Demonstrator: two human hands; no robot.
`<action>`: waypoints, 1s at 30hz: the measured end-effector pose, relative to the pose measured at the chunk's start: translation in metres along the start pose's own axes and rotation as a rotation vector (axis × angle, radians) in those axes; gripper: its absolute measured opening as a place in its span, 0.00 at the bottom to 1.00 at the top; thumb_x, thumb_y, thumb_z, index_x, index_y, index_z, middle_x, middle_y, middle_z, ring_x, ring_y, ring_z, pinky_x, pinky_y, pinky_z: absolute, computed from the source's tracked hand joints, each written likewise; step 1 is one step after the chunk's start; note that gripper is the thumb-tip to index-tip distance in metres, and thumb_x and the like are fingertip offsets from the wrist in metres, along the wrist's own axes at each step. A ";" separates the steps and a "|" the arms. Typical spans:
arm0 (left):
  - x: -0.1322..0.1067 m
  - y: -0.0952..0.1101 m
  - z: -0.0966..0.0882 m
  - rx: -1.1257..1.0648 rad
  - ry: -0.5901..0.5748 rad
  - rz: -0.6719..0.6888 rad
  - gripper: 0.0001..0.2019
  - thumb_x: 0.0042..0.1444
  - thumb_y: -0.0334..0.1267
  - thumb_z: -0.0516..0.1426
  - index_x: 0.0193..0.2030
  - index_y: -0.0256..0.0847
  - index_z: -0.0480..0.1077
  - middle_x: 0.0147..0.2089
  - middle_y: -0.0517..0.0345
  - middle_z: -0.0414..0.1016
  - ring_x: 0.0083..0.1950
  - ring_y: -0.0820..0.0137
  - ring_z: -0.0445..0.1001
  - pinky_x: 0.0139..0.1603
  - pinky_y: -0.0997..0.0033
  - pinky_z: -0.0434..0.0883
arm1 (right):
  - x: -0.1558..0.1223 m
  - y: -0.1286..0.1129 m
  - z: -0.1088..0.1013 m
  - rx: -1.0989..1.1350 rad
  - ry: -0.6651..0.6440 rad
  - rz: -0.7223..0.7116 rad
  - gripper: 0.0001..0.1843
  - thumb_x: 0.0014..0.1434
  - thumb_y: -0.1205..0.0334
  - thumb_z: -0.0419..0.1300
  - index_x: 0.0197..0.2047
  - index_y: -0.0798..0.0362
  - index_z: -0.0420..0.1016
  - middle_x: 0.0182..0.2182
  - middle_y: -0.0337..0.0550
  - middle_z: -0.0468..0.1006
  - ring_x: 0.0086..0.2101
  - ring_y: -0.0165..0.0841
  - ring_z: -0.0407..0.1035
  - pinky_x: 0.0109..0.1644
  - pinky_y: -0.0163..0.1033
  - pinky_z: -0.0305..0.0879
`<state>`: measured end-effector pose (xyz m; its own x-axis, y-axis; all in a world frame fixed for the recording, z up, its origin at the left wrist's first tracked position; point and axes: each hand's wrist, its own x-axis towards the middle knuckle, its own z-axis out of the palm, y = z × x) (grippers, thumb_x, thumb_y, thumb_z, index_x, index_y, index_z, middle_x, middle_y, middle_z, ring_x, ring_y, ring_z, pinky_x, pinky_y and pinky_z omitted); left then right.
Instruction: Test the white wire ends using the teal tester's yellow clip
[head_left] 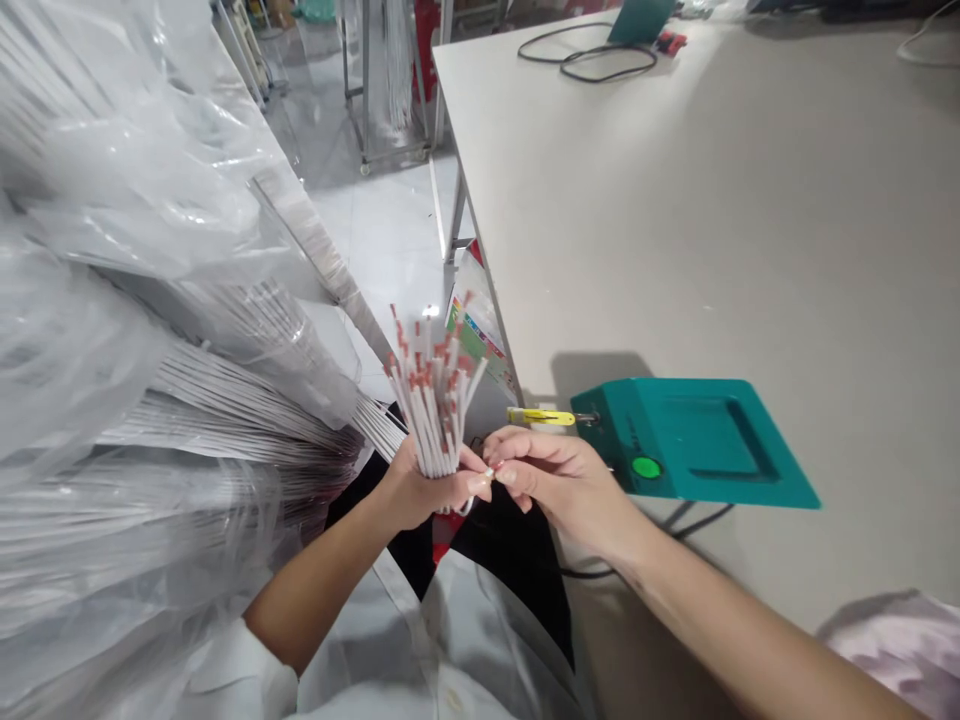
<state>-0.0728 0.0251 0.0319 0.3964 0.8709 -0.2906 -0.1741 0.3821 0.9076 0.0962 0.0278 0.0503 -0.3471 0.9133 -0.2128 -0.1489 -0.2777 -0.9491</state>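
My left hand (420,488) grips a bundle of thin white wires with red-tipped ends (431,385), held upright and fanned out just off the table's left edge. My right hand (551,475) is closed beside it, its fingertips pinching at the base of the bundle next to my left thumb. Right behind my right hand a teal machine (694,440) with a green round button (646,467) stands on the table, with a yellow-tipped nozzle (541,416) sticking out towards the wires.
Large clear plastic bags of long white wires (150,330) fill the left side. The grey table (712,220) stretches to the right and back, with a black cable (592,60) at its far end. A colourful box (472,325) leans under the table's edge.
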 end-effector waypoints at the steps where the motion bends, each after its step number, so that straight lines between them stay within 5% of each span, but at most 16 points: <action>1: 0.001 -0.003 0.000 -0.051 0.019 0.010 0.12 0.41 0.45 0.63 0.25 0.37 0.73 0.19 0.60 0.69 0.18 0.78 0.61 0.19 0.76 0.58 | -0.001 0.006 0.003 0.052 0.056 0.005 0.10 0.48 0.55 0.66 0.28 0.53 0.77 0.29 0.40 0.73 0.20 0.23 0.62 0.18 0.30 0.60; 5: 0.003 -0.010 0.001 -0.182 0.078 0.027 0.14 0.40 0.46 0.65 0.28 0.36 0.72 0.20 0.60 0.70 0.18 0.78 0.61 0.19 0.76 0.57 | -0.005 0.017 0.008 0.083 0.181 -0.050 0.09 0.48 0.56 0.66 0.29 0.52 0.77 0.30 0.40 0.74 0.20 0.22 0.61 0.20 0.30 0.62; 10: 0.002 -0.009 0.001 -0.121 0.074 0.004 0.14 0.41 0.45 0.64 0.27 0.36 0.73 0.20 0.60 0.71 0.18 0.78 0.61 0.19 0.75 0.57 | -0.007 0.003 0.003 -0.038 0.176 -0.083 0.14 0.51 0.55 0.64 0.41 0.50 0.77 0.31 0.43 0.76 0.23 0.26 0.66 0.23 0.32 0.66; 13: 0.000 -0.010 -0.001 -0.024 0.043 0.005 0.12 0.43 0.44 0.63 0.25 0.35 0.73 0.18 0.61 0.67 0.18 0.78 0.60 0.20 0.75 0.57 | -0.003 -0.008 0.004 -0.096 0.117 -0.137 0.10 0.47 0.57 0.67 0.33 0.52 0.79 0.31 0.43 0.75 0.25 0.27 0.67 0.21 0.31 0.64; 16: -0.001 -0.011 -0.002 -0.007 0.044 0.012 0.12 0.44 0.44 0.62 0.26 0.35 0.73 0.17 0.61 0.66 0.18 0.78 0.60 0.20 0.75 0.57 | 0.001 -0.007 0.008 -0.083 0.079 -0.067 0.10 0.48 0.56 0.66 0.25 0.54 0.77 0.24 0.40 0.73 0.21 0.24 0.63 0.20 0.31 0.60; 24: -0.002 -0.017 0.005 -0.210 0.179 0.066 0.10 0.44 0.42 0.62 0.28 0.36 0.72 0.17 0.64 0.67 0.17 0.79 0.60 0.19 0.76 0.58 | 0.002 0.016 0.028 0.307 0.232 0.120 0.14 0.43 0.53 0.69 0.29 0.55 0.78 0.12 0.32 0.64 0.15 0.21 0.53 0.18 0.29 0.52; 27: -0.003 -0.018 0.007 -0.199 0.197 0.097 0.09 0.45 0.41 0.62 0.28 0.36 0.72 0.19 0.63 0.69 0.18 0.79 0.61 0.19 0.76 0.59 | 0.001 0.015 0.029 0.166 0.258 0.012 0.11 0.47 0.54 0.66 0.28 0.54 0.77 0.16 0.36 0.69 0.17 0.23 0.57 0.20 0.31 0.56; 30: -0.004 -0.014 0.008 -0.065 0.220 0.083 0.08 0.46 0.39 0.61 0.28 0.36 0.73 0.20 0.61 0.69 0.18 0.79 0.61 0.20 0.76 0.59 | -0.001 0.013 0.024 -0.201 0.321 -0.245 0.07 0.52 0.59 0.62 0.28 0.53 0.75 0.25 0.41 0.74 0.24 0.28 0.66 0.26 0.35 0.64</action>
<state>-0.0651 0.0137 0.0225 0.1732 0.9439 -0.2812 -0.2582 0.3191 0.9119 0.0720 0.0162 0.0435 -0.0144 0.9999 -0.0073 0.0030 -0.0072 -1.0000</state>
